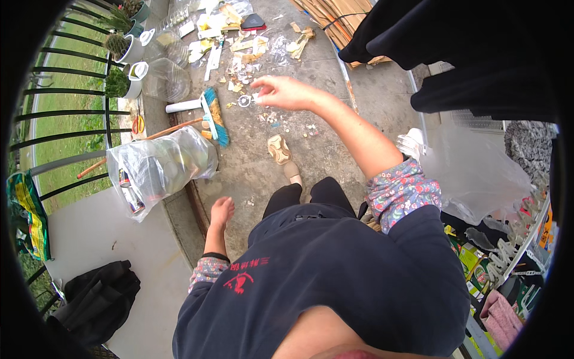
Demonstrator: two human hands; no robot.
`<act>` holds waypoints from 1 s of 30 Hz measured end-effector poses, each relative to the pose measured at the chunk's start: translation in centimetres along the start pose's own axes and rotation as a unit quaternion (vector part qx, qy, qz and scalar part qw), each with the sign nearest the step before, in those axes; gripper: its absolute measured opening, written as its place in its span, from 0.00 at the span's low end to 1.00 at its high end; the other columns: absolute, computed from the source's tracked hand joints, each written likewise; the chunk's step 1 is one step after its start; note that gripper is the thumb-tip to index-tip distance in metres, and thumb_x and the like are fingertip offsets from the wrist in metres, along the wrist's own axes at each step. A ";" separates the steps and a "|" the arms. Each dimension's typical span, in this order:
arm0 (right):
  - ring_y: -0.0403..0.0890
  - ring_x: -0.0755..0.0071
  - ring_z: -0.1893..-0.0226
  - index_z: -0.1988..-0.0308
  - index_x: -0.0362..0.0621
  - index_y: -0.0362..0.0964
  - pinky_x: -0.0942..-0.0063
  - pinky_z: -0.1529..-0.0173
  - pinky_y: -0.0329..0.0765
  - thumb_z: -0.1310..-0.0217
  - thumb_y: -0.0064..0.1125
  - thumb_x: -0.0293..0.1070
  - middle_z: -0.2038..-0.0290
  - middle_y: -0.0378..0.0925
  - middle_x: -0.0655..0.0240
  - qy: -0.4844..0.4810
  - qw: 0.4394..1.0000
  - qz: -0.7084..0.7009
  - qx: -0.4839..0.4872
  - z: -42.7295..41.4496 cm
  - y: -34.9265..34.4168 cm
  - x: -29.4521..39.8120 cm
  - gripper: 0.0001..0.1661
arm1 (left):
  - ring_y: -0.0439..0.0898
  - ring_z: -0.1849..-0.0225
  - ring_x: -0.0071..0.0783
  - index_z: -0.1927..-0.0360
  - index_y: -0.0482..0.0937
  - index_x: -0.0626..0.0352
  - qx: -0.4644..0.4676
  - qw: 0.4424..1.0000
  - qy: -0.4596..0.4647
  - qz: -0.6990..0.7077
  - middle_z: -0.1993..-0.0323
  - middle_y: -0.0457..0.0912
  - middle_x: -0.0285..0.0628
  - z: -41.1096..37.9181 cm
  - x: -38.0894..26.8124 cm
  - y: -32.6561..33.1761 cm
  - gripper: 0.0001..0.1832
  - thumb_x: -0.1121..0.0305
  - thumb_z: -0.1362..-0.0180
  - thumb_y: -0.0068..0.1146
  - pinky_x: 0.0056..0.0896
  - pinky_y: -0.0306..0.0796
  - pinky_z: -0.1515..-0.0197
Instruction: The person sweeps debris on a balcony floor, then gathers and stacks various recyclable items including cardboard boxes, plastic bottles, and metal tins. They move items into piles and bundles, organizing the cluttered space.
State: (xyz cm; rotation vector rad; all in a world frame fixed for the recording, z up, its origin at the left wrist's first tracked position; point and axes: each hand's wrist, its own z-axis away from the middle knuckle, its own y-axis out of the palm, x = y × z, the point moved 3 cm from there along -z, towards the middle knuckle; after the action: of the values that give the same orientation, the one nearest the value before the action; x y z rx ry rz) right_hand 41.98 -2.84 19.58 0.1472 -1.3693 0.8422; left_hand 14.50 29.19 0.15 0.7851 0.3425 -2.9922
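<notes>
My right hand (287, 93) reaches forward over the concrete floor (323, 134), its thumb and fingers apart. Near its fingertips are a small round white plastic piece (244, 101) and small litter. My left hand (223, 210) hangs low at my left side, fingers loosely curled; its palm is hidden. Beyond the right hand, torn paper and plastic scraps (251, 47) are strewn about. A broom (215, 117) with blue and tan bristles lies left of that hand, beside a white tube (183, 106). A clear plastic bag (163, 164) holding cans and other containers rests closer to my left hand.
Large clear plastic jugs (166, 78) and potted plants (130, 49) line the black railing (71, 92). Orange-handled scissors (138, 124) lie on the ledge. Flattened cardboard (334, 20) stands at the back. Dark clothes (466, 49) hang at right, above a translucent plastic bag (471, 175).
</notes>
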 end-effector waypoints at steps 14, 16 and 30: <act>0.76 0.62 0.65 0.40 0.41 0.33 0.70 0.67 0.76 0.48 0.54 0.30 0.55 0.65 0.53 0.085 0.804 -0.359 -0.465 -8.9 -38.1 -20.0 0.45 | 0.74 0.62 0.26 0.52 0.68 0.61 0.171 0.969 0.087 -0.158 0.62 0.76 0.39 -8.4 -23.8 22.0 0.21 0.63 0.48 0.53 0.26 0.68 0.62; 0.76 0.62 0.64 0.40 0.41 0.36 0.69 0.66 0.76 0.47 0.53 0.30 0.56 0.66 0.54 0.142 0.775 -0.336 -0.516 -7.4 -45.6 -26.5 0.41 | 0.74 0.63 0.26 0.52 0.68 0.61 0.125 0.984 0.054 -0.119 0.63 0.76 0.39 -11.6 -25.2 23.6 0.20 0.63 0.47 0.52 0.26 0.68 0.63; 0.75 0.73 0.67 0.53 0.42 0.61 0.75 0.66 0.75 0.45 0.51 0.33 0.66 0.73 0.65 0.393 0.696 -0.390 -0.457 -10.3 -59.8 -55.1 0.19 | 0.75 0.67 0.22 0.54 0.69 0.63 0.064 0.986 -0.108 -0.113 0.67 0.77 0.37 -28.6 -43.7 38.5 0.18 0.65 0.47 0.52 0.21 0.68 0.68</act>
State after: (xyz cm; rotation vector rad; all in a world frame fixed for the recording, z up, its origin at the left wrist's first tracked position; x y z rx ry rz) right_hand 88.12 -63.71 -10.19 -0.3707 -0.6232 -0.5414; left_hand 69.54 -3.31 -10.63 0.4463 0.2466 -3.2990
